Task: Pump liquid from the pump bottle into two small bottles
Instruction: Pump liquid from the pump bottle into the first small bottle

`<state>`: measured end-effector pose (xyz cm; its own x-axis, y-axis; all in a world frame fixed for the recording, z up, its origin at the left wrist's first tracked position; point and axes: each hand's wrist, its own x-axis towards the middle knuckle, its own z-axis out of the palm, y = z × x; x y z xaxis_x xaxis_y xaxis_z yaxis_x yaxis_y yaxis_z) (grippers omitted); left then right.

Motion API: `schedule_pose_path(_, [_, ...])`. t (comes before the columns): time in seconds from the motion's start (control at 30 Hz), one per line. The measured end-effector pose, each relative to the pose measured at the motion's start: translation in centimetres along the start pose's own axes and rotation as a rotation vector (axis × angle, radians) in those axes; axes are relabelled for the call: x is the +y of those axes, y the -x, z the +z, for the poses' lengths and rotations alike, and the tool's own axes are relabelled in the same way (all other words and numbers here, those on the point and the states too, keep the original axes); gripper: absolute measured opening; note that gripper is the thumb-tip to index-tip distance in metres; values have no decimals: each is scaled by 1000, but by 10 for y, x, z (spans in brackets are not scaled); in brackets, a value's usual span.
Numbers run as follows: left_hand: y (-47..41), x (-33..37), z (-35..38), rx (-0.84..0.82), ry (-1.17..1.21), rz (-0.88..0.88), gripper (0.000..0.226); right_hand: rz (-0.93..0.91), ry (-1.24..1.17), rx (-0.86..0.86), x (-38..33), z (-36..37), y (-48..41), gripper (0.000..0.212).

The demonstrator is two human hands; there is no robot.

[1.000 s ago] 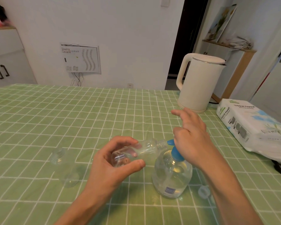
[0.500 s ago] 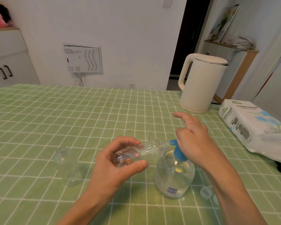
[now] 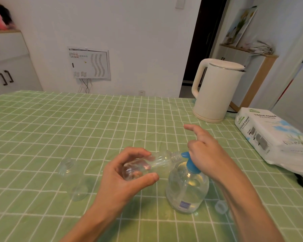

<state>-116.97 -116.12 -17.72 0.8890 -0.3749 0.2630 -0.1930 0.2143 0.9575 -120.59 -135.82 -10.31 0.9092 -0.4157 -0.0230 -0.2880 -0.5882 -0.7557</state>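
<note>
The left hand [image 3: 128,173] grips a small clear bottle [image 3: 157,163] on its side, thumb below and fingers curled over, with the neck meeting the blue spout of the pump bottle [image 3: 187,189]. The pump bottle stands on the green checked counter [image 3: 77,128] at 5 o'clock from centre. The right hand [image 3: 205,154] curls over the pump head, index finger stretched out. A second small bottle [image 3: 72,179] sits at 9 o'clock of the left hand, well apart. A loose cap [image 3: 220,207] lies at 4 o'clock of the pump bottle. A white kettle [image 3: 215,91] stands at 1 o'clock.
</note>
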Motion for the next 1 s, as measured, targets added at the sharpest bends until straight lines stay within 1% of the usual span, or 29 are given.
schedule_pose_path(0.13, [0,0,0,4,-21,12,42,-50,127,130,-2,0,1,64])
schedule_pose_path(0.2, [0,0,0,9,-21,21,42,-56,145,147,-4,0,2,64])
schedule_pose_path(0.5, [-2,-2,0,7,-8,16,42,-13,32,34,-2,4,1,67])
schedule_pose_path(0.8, [-1,-3,1,8,-37,15,42,-51,21,75,-1,1,0,60])
schedule_pose_path(1.0, [-3,-3,-2,-2,-13,16,42,-24,0,40,0,3,0,62])
